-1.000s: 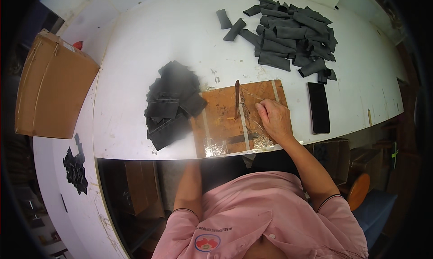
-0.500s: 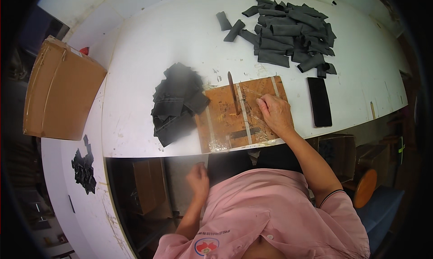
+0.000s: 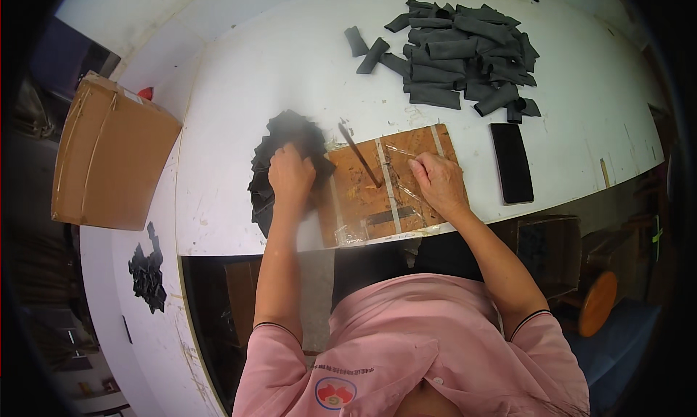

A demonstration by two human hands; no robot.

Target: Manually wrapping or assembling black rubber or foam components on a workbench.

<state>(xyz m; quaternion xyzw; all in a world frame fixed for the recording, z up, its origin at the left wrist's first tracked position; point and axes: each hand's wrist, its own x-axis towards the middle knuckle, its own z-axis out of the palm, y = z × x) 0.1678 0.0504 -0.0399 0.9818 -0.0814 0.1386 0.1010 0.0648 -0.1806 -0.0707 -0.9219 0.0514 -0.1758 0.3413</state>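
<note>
My left hand (image 3: 292, 171) is on a pile of flat black pieces (image 3: 263, 171), its fingers curled down among them; whether a piece is pinched is hidden. To the right of that pile lies a worn wooden board (image 3: 356, 199) crossed by pale tape strips. A thin dark rod (image 3: 361, 158) rises from the board, leaning to the far left. My right hand (image 3: 441, 186) rests closed on the board's right part, thumb against the curled fingers. Clear plastic strips lie by it, and what it grips, if anything, cannot be made out.
A large heap of dark grey fabric tubes (image 3: 465, 54) lies at the far right. Right of the board is a black phone (image 3: 512, 163). A cardboard box (image 3: 116, 155) stands at the left, near a small black pile (image 3: 147, 275). The white table's front edge runs close to my body.
My left hand has come up from below the table edge onto the black pile. The rod leans further left than before. My right hand stays on the board; the whole view has shifted slightly.
</note>
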